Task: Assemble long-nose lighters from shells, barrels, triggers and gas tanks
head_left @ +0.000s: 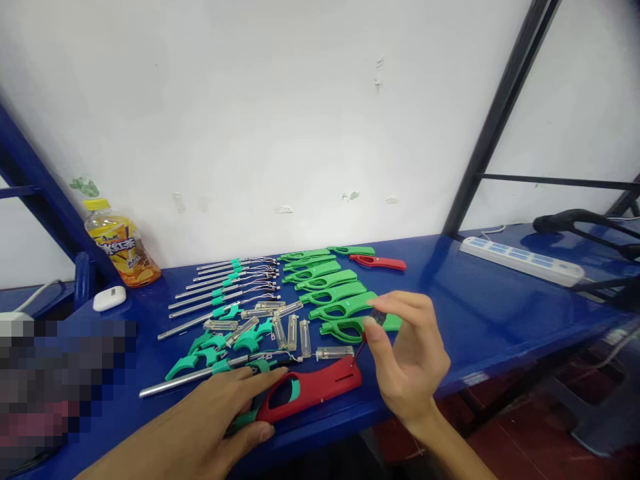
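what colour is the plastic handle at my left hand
The plastic handle is red, head view.

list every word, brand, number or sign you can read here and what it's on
"冰红茶", large characters on the drink bottle
Smaller print on that bottle: too blurred to read
Red handle under the left hand: no readable text

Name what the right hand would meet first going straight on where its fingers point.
Likely a green casing, left of the fingers in view; depth is unclear, so the right hand might pass above it.
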Demonstrator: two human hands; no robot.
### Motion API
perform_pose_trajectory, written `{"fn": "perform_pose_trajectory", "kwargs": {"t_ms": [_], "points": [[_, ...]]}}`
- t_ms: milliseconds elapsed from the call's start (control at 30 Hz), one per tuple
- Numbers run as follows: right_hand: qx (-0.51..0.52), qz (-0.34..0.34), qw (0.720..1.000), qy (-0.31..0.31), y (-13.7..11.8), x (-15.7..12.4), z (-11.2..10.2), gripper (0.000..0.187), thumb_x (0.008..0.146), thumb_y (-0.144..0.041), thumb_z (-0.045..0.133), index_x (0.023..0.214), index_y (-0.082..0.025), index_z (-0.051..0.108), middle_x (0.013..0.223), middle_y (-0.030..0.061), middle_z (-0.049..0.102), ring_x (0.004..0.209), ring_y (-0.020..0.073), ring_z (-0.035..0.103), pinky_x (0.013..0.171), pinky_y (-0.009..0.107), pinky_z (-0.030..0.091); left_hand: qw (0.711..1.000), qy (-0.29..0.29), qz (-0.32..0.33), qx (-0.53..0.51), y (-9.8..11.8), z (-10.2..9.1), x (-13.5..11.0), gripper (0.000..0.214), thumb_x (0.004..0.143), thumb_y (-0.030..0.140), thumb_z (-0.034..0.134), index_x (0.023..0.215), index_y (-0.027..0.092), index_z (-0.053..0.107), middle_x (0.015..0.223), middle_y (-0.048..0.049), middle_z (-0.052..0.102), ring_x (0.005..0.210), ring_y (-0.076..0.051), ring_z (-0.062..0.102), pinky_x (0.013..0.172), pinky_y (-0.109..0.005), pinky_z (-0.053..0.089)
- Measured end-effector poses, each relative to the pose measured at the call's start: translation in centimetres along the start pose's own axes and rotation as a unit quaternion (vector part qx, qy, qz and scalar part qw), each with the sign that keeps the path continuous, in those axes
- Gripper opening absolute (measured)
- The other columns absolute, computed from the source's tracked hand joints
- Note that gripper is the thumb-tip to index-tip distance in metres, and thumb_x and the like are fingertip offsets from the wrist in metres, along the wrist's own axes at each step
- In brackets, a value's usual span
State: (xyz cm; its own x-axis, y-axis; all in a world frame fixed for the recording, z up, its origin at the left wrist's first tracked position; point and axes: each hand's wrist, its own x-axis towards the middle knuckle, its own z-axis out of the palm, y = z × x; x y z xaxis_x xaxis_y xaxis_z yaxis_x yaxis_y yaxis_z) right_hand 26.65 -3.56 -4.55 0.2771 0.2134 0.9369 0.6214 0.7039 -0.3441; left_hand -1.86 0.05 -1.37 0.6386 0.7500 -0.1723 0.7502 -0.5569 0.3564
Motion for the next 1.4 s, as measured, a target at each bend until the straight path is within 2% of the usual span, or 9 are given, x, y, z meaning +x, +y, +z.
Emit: {"fn": "perform_pose_trajectory", "kwargs": {"t_ms": [167, 400, 567, 700, 767, 900, 1067, 1200, 1400], "points": [[-0.001, 0.076, 0.996, -0.041, 0.2, -0.1, 0.0, 0.036, 0.106, -0.009, 0.057, 0.133, -0.029, 0.072, 0.108, 0.0039, 0.074, 0.097, 0.0237, 0.07, 0.081, 0.039, 0.054, 1.0, -0.005, -0.001, -0.013, -0.6, -0.3, 0.1, 0.046, 0.107, 0.046, 0.062, 0.153, 0.047, 0.061, 0.154, 0.0027, 0.067, 0.14, -0.029, 0.065, 0.12, -0.039, 0.049], [-0.006, -0.001, 1.0, 0.02, 0.2, -0.1, 0.0, 0.034, 0.097, -0.008, 0.07, 0.125, -0.027, 0.073, 0.102, 0.0034, 0.074, 0.093, 0.0247, 0.068, 0.081, 0.041, 0.053, 1.0, 0.005, 0.011, -0.017, 0.4, -0.2, 0.1, 0.046, 0.106, 0.045, 0.064, 0.152, 0.051, 0.059, 0.155, 0.0047, 0.066, 0.142, -0.029, 0.063, 0.125, -0.042, 0.044], [0.001, 0.036, 0.998, -0.047, 0.1, -0.2, -0.2, 0.039, 0.106, -0.006, 0.051, 0.134, -0.027, 0.07, 0.103, 0.0029, 0.076, 0.092, 0.0227, 0.071, 0.082, 0.041, 0.053, 1.0, -0.003, 0.014, -0.012, 0.4, -0.2, 0.3, 0.047, 0.105, 0.045, 0.066, 0.151, 0.049, 0.061, 0.153, 0.0028, 0.068, 0.14, -0.03, 0.064, 0.125, -0.044, 0.044], [0.014, 0.004, 1.0, -0.008, 0.2, -0.3, -0.2, 0.028, 0.101, -0.01, 0.065, 0.122, -0.026, 0.073, 0.103, 0.0033, 0.072, 0.096, 0.0239, 0.066, 0.084, 0.041, 0.052, 1.0, 0.0, 0.007, -0.006, 0.2, -0.1, 0.1, 0.05, 0.105, 0.051, 0.065, 0.154, 0.052, 0.057, 0.156, 0.0039, 0.065, 0.142, -0.031, 0.063, 0.124, -0.046, 0.045], [0.014, 0.017, 1.0, 0.011, 0.3, -0.4, -0.1, 0.035, 0.099, -0.009, 0.068, 0.128, -0.027, 0.071, 0.105, 0.0035, 0.071, 0.097, 0.024, 0.066, 0.085, 0.041, 0.053, 1.0, -0.004, 0.011, -0.001, 0.3, 0.0, 0.0, 0.05, 0.105, 0.05, 0.065, 0.154, 0.053, 0.055, 0.156, 0.0047, 0.065, 0.143, -0.031, 0.062, 0.125, -0.047, 0.043], [0.018, 0.076, 0.996, -0.032, 0.2, -0.4, 0.0, 0.043, 0.106, -0.008, 0.055, 0.142, -0.029, 0.066, 0.111, 0.0037, 0.072, 0.1, 0.0224, 0.07, 0.084, 0.039, 0.055, 1.0, -0.019, 0.021, 0.011, 0.4, -0.2, 0.1, 0.049, 0.107, 0.043, 0.061, 0.155, 0.054, 0.053, 0.158, 0.0053, 0.063, 0.145, -0.03, 0.06, 0.127, -0.049, 0.041], [0.018, 0.011, 1.0, -0.017, 0.0, -0.3, 0.0, 0.035, 0.099, -0.008, 0.068, 0.128, -0.027, 0.071, 0.11, 0.0039, 0.067, 0.103, 0.0226, 0.063, 0.086, 0.037, 0.053, 1.0, -0.003, 0.006, 0.0, 0.4, -0.2, 0.1, 0.047, 0.105, 0.043, 0.064, 0.151, 0.05, 0.06, 0.153, 0.0033, 0.068, 0.14, -0.03, 0.065, 0.122, -0.045, 0.048], [0.013, 0.064, 0.997, -0.03, 0.0, -0.3, 0.1, 0.041, 0.106, -0.008, 0.053, 0.14, -0.028, 0.065, 0.117, 0.0059, 0.07, 0.103, 0.0226, 0.066, 0.087, 0.04, 0.054, 1.0, 0.019, 0.009, 0.002, 0.7, -0.4, -0.3, 0.044, 0.107, 0.04, 0.061, 0.151, 0.047, 0.062, 0.152, 0.0024, 0.069, 0.141, -0.029, 0.064, 0.122, -0.042, 0.047], [0.005, 0.002, 1.0, 0.023, 0.1, -0.1, 0.0, 0.029, 0.097, -0.008, 0.07, 0.12, -0.025, 0.072, 0.104, 0.0034, 0.067, 0.098, 0.0225, 0.063, 0.083, 0.038, 0.053, 1.0, -0.014, -0.001, -0.007, 0.5, -0.3, -0.2, 0.048, 0.107, 0.044, 0.061, 0.154, 0.053, 0.056, 0.157, 0.0058, 0.064, 0.144, -0.029, 0.061, 0.126, -0.046, 0.042]]}}
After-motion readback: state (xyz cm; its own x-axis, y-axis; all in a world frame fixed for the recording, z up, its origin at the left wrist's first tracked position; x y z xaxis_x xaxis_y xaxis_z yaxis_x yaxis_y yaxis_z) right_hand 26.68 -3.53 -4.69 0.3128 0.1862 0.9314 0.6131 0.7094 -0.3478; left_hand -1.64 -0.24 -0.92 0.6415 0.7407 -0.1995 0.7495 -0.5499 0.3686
